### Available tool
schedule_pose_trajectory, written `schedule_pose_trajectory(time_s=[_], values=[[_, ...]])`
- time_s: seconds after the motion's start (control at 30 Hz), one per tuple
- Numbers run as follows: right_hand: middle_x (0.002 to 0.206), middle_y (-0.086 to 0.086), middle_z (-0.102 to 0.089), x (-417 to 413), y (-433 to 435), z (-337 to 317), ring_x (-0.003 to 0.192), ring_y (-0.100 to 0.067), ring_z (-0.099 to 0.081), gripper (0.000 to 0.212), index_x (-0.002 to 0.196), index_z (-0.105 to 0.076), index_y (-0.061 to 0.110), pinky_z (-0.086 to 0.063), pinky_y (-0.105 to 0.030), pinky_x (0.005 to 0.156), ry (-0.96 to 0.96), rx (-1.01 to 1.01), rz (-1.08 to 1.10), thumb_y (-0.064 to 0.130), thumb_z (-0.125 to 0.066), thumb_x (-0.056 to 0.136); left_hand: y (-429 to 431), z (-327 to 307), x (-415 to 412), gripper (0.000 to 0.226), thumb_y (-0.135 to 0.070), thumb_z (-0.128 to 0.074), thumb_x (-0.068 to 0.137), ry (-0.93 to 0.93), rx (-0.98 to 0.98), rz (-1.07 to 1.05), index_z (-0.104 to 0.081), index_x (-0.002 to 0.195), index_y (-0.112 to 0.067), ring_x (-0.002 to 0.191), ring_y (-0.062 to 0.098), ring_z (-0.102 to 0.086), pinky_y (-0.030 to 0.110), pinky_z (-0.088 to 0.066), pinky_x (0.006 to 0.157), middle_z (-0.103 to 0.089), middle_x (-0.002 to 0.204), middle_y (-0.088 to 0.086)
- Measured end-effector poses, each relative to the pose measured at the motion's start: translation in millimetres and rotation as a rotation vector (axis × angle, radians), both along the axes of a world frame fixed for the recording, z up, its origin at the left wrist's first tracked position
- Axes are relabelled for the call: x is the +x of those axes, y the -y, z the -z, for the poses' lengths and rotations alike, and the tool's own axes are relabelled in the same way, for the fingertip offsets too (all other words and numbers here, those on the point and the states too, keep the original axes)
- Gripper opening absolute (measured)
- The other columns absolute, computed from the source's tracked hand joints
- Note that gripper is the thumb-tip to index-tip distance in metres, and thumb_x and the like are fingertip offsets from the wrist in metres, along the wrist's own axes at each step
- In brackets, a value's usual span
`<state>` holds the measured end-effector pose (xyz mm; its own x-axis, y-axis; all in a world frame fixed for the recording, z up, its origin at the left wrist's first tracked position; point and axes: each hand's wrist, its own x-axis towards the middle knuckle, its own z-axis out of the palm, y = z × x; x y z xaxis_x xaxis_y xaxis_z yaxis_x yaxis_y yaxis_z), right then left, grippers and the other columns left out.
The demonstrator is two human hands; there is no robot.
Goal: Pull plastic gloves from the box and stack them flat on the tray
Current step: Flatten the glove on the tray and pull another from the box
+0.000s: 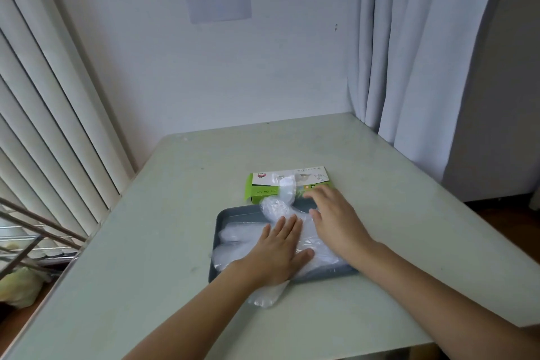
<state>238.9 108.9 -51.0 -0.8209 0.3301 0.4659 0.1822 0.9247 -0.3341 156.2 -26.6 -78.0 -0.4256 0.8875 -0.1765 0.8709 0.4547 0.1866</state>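
Note:
A grey tray (222, 219) lies on the table with several clear plastic gloves (233, 245) piled in it; one cuff hangs over the tray's near edge. My left hand (277, 254) presses flat on the pile with straight fingers. My right hand (336, 219) rests over the pile's right side, fingers spread and reaching toward the box. Just behind the tray stands the green and white glove box (263, 188). A glove (287, 188) sticks out of its top slot and droops toward the tray.
The pale table (175, 242) stands against a white wall. A curtain (423, 67) hangs at the right, vertical blinds (43, 126) at the left. A metal rack (29, 242) sits beyond the table's left edge.

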Motion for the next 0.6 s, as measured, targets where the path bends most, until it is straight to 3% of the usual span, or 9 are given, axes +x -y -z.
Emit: schedule_pose_trajectory(time_s=[0.07, 0.17, 0.27, 0.4, 0.5, 0.6], values=[[0.130, -0.005, -0.056, 6.4, 13.0, 5.6, 0.120, -0.020, -0.053, 0.042, 0.127, -0.056, 0.010, -0.034, -0.019, 0.099, 0.089, -0.091, -0.140, -0.004, -0.051, 0.088, 0.1, 1.5, -1.1, 0.071, -0.052, -0.021, 0.101, -0.013, 0.011, 0.014, 0.007, 0.154, -0.014, 0.148, 0.021, 0.013, 0.041, 0.005, 0.118, 0.012, 0.161, 0.003], [0.155, -0.002, -0.029, 15.3, 18.7, 15.0, 0.142, -0.011, -0.027, 0.051, 0.149, -0.029, 0.012, -0.011, -0.008, 0.106, 0.340, -0.216, -0.241, 0.006, -0.038, 0.099, 0.7, 3.4, -4.3, 0.073, -0.054, -0.021, 0.100, -0.014, 0.020, 0.012, 0.008, 0.153, -0.014, 0.147, 0.018, 0.014, 0.039, 0.005, 0.118, 0.012, 0.161, 0.004], [0.161, -0.003, -0.005, 20.9, 9.7, 14.1, 0.148, -0.015, -0.004, 0.051, 0.153, -0.013, 0.016, -0.001, -0.019, 0.113, 0.514, -0.145, -0.230, 0.026, -0.027, 0.105, 3.9, 2.0, -8.2, 0.082, -0.062, -0.023, 0.096, -0.020, -0.023, -0.031, 0.010, 0.153, -0.012, 0.147, 0.017, 0.014, 0.039, 0.006, 0.118, 0.015, 0.160, 0.004], [0.160, -0.001, 0.016, 23.1, 1.0, 15.5, 0.146, -0.025, 0.018, 0.068, 0.152, 0.001, 0.037, 0.006, -0.038, 0.119, 0.735, -0.106, -0.143, 0.060, -0.031, 0.096, 18.9, -6.6, -18.2, 0.102, -0.076, -0.030, 0.085, -0.032, -0.114, -0.032, 0.017, 0.151, -0.014, 0.146, 0.019, 0.019, 0.045, 0.008, 0.119, 0.021, 0.159, 0.003], [0.158, -0.005, 0.021, 23.3, 1.0, 10.7, 0.146, -0.029, 0.019, 0.087, 0.151, 0.006, 0.039, 0.006, -0.041, 0.119, 0.806, -0.092, -0.073, 0.075, -0.037, 0.084, 32.2, -12.3, -29.0, 0.120, -0.086, -0.031, 0.068, -0.003, -0.190, -0.030, 0.023, 0.149, -0.017, 0.145, 0.020, 0.022, 0.047, 0.008, 0.119, 0.026, 0.157, 0.002], [0.157, -0.016, 0.019, 21.3, 2.7, 3.5, 0.147, -0.031, 0.014, 0.101, 0.152, 0.010, 0.031, 0.009, -0.043, 0.119, 0.879, 0.012, -0.001, 0.082, -0.036, 0.078, 41.8, -19.6, -39.3, 0.117, -0.075, -0.048, 0.079, -0.071, -0.301, -0.027, 0.026, 0.148, -0.016, 0.146, 0.026, 0.021, 0.047, 0.008, 0.117, 0.028, 0.156, 0.006]])
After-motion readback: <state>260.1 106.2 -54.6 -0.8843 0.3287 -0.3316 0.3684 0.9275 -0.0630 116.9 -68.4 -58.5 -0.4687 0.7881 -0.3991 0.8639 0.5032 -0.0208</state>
